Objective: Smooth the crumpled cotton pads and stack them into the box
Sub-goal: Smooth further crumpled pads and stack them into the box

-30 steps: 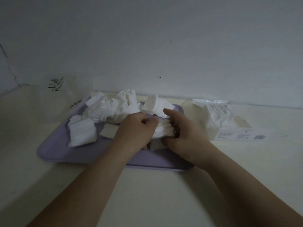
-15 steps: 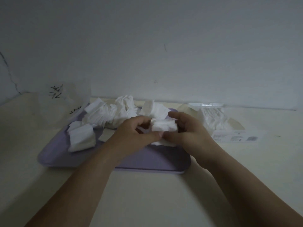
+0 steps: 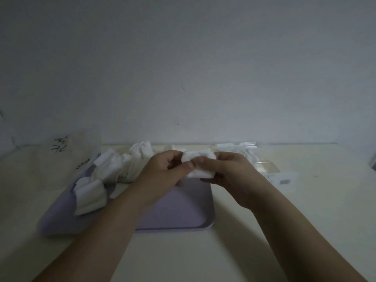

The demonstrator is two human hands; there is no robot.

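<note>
Both hands hold one crumpled white cotton pad [image 3: 200, 164] in the air above the purple tray [image 3: 183, 212]. My left hand [image 3: 165, 173] pinches its left edge between thumb and fingers. My right hand [image 3: 230, 171] grips its right side from below. A heap of crumpled white pads [image 3: 126, 163] lies along the tray's far left part, and a looser bunch [image 3: 89, 193] sits at the tray's left edge. The clear box [image 3: 266, 166] with some white pads in it stands to the right of the tray, partly hidden behind my right hand.
A clear plastic bag with black marks [image 3: 67, 153] lies at the far left against the wall. The tray and box rest on a cream table [image 3: 203, 257] that ends at a pale wall close behind them.
Both hands have lifted the pad off the tray and hold it higher. The view has tilted upward, so the tray and box appear lower in the frame.
</note>
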